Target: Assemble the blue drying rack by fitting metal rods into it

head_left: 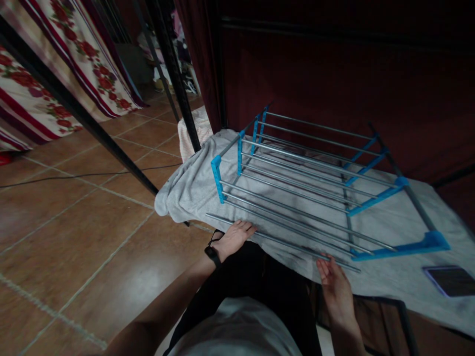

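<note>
A thin metal rod point(284, 242) lies along the near edge of the bed, in front of my lap. From above, my left hand point(236, 238) is over the rod, fingers laid across it and partly hiding it. Nearer the rod's right end, my right hand point(335, 283) is turned palm up, its fingertips at the rod. Just beyond stands a rack of metal bars point(297, 198) with bright blue plastic brackets. One blue bracket point(216, 179) rises at its left end, and another blue bracket point(411, 248) forms the near right corner.
A grey blanket point(185, 190) covers the bed under the rack. At right lies a phone point(451, 281). Dark metal posts point(176, 79) stand at left, with a floral curtain point(79, 54) behind. A thin cable point(89, 174) crosses the tiled floor point(122, 237). Dark red cloth point(297, 74) hangs behind the rack.
</note>
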Tool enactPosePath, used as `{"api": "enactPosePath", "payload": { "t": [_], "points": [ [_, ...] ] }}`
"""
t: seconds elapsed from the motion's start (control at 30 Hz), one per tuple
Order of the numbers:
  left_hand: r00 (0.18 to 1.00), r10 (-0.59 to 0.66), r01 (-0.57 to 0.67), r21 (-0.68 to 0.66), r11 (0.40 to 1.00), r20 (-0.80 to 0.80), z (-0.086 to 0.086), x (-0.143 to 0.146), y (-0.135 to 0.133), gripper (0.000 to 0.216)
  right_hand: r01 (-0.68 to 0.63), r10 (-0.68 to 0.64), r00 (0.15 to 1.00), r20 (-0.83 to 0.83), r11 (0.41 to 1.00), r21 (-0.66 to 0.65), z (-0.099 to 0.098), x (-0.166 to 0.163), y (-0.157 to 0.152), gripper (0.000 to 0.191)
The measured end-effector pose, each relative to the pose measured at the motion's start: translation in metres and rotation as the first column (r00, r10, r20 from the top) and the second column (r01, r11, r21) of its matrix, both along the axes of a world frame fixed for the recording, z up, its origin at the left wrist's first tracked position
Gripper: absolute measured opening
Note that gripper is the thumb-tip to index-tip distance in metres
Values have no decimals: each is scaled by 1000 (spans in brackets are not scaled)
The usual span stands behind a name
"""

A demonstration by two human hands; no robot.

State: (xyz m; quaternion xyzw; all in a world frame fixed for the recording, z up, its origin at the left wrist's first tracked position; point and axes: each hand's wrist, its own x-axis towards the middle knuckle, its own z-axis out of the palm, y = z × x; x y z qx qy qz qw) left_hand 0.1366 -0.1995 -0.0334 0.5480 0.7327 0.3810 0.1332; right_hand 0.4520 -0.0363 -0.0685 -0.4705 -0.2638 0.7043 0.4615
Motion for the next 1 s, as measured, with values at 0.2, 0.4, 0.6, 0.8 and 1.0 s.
{"api": "enactPosePath", "payload": {
  "t": [0.2, 0.4, 0.6, 0.8, 1.0],
  "points": [
    [903, -148, 83, -176, 981, -403, -3, -17, 0, 44, 60, -60, 998, -8, 998, 8, -6, 2, 15, 26],
    [872, -102, -1, -210, 978, -479, -5, -42, -8, 41, 84, -82, 995, -55, 996, 41, -10, 5, 24, 24],
    [849, -40, -67, -182, 981, -527, -3, -70, -20, 37, 117, -114, 991, -68, 992, 45, -11, -4, 25, 26],
    [804, 112, -232, -135, 963, -584, -17, -103, -35, 35, 200, -197, 976, -98, 979, 27, -11, -10, 33, 32],
    [866, 193, -290, -149, 945, -461, -35, -133, -42, 38, 276, -270, 957, -109, 960, 46, -8, -9, 39, 36]
  ]
}}
